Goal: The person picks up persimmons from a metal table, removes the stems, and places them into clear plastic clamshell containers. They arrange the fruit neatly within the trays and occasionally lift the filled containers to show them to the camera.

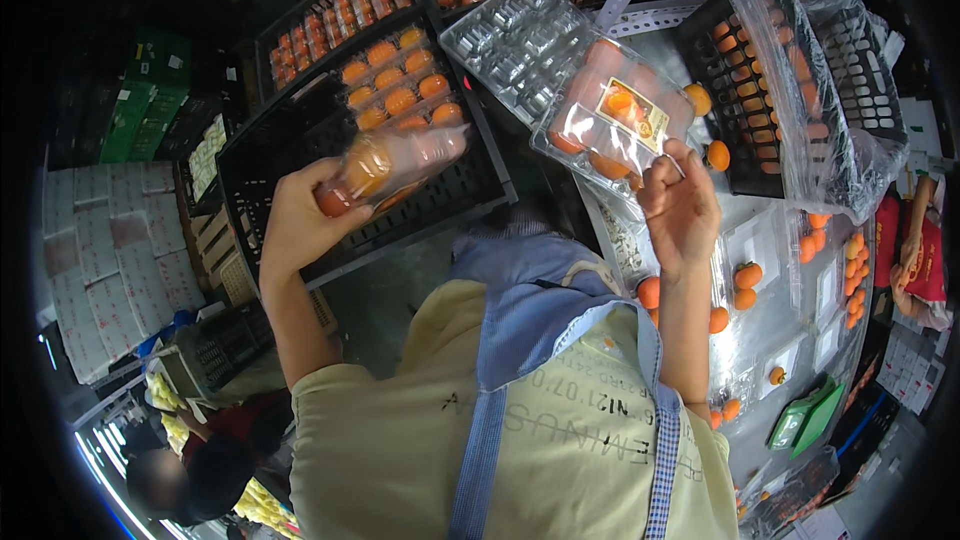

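My left hand [300,217] grips a clear plastic clamshell pack of persimmons [390,165], tilted over a black plastic crate [360,244]. Inside that crate, more packed persimmons [397,82] sit in rows. Close to the lower right corner of a second pack of persimmons [581,101] is my right hand [682,214], fingers curled together. A thin pale edge shows at its fingertips; whether they hold it is unclear. That pack carries a printed label [632,116] and rests partly over a stack of empty clear clamshell trays [517,41].
A plastic-lined black crate of persimmons [750,90] stands on the metal table [739,367]. Loose persimmons [748,275] and a green container [806,416] lie there. Filled crates [337,22] are beyond, white cartons [112,255] at left. Another person's hands [904,270] show at right.
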`<state>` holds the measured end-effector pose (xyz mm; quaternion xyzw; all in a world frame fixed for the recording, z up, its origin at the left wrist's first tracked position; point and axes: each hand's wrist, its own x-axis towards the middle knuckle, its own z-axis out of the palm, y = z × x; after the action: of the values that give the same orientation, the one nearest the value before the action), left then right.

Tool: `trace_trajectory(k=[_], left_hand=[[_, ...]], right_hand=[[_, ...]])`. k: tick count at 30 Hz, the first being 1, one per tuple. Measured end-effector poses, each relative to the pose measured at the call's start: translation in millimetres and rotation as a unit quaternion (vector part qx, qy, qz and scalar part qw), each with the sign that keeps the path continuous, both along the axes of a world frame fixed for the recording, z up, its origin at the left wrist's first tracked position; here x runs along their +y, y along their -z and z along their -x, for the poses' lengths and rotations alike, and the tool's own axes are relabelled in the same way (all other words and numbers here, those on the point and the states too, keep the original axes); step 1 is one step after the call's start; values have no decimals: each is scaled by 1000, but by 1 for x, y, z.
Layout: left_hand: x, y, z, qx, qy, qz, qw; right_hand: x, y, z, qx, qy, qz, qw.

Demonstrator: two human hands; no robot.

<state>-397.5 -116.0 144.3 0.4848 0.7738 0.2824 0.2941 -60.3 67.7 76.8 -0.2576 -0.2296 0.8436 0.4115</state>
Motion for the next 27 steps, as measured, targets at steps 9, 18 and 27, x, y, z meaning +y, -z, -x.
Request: trace_trajectory(k=[9,18,27], left_hand=[[56,134,-1,159,58,260,951],[85,200,9,159,76,251,952],[67,201,-8,474,24,-30,880]], right_hand=[[-16,25,-53,-31,93,50,994],[-57,58,-111,-64,223,95,968],[-92,70,-168,-94,327,143,929]])
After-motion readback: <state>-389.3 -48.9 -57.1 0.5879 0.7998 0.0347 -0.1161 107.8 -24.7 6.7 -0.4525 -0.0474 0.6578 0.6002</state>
